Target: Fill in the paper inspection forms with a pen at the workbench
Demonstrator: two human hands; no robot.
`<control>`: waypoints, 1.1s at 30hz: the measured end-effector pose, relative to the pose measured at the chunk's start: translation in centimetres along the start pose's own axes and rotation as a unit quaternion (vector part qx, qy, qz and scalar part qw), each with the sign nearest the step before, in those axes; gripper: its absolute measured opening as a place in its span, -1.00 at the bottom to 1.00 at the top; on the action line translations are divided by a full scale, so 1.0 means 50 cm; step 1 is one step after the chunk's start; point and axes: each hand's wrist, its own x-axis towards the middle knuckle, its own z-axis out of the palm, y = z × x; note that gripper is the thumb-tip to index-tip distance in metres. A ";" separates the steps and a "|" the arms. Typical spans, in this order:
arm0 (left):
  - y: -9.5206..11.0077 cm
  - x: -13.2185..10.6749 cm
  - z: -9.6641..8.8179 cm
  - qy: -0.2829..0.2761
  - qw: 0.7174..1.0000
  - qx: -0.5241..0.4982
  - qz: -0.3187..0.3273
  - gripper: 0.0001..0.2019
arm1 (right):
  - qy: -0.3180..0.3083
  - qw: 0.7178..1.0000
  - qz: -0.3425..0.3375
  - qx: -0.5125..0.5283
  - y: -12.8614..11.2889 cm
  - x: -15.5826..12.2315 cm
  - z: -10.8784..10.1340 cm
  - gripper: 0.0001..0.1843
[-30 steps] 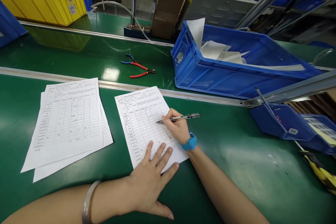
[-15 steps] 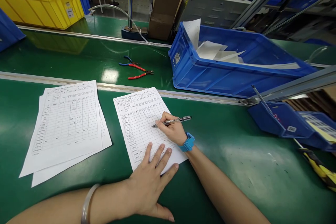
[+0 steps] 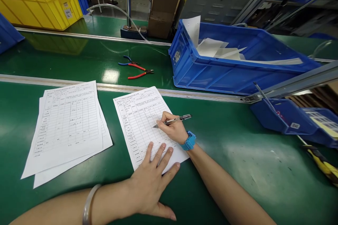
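Note:
A printed form (image 3: 137, 112) with a table grid and some handwriting lies on the green bench. My right hand (image 3: 173, 129), with a blue watch-like band at the wrist, grips a pen (image 3: 177, 120) whose tip is at the middle of the form. Spread flat over the sheet's lower edge is my left hand (image 3: 153, 179), fingers apart, a pale bangle on its wrist. Left of it, more filled-in forms (image 3: 66, 126) lie overlapped in a loose stack.
Two pliers, one blue-handled (image 3: 124, 64) and one red-handled (image 3: 139, 74), lie beyond a metal strip. A blue crate (image 3: 216, 74) holds paper. Small blue bins (image 3: 287, 119) and a yellow-black tool (image 3: 320, 163) sit right; a yellow crate (image 3: 39, 7) stands back left.
The view has shifted very slightly. My hands, the pen and the form keep almost the same positions.

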 end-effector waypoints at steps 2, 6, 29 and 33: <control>0.000 -0.001 -0.001 -0.006 1.000 0.000 0.001 0.02 | 0.007 1.000 0.004 0.002 0.001 0.000 0.000 -0.66; 0.001 0.000 -0.013 -0.033 0.999 0.001 0.003 0.00 | 0.003 1.000 0.005 -0.006 0.002 -0.001 0.001 -0.66; -0.004 -0.002 0.015 0.016 0.998 0.059 0.011 0.03 | 0.012 1.000 0.007 -0.007 -0.001 0.000 -0.001 -0.66; -0.004 -0.001 0.009 0.004 0.999 0.053 0.012 0.02 | 0.027 1.000 0.005 -0.004 0.000 0.001 0.001 -0.65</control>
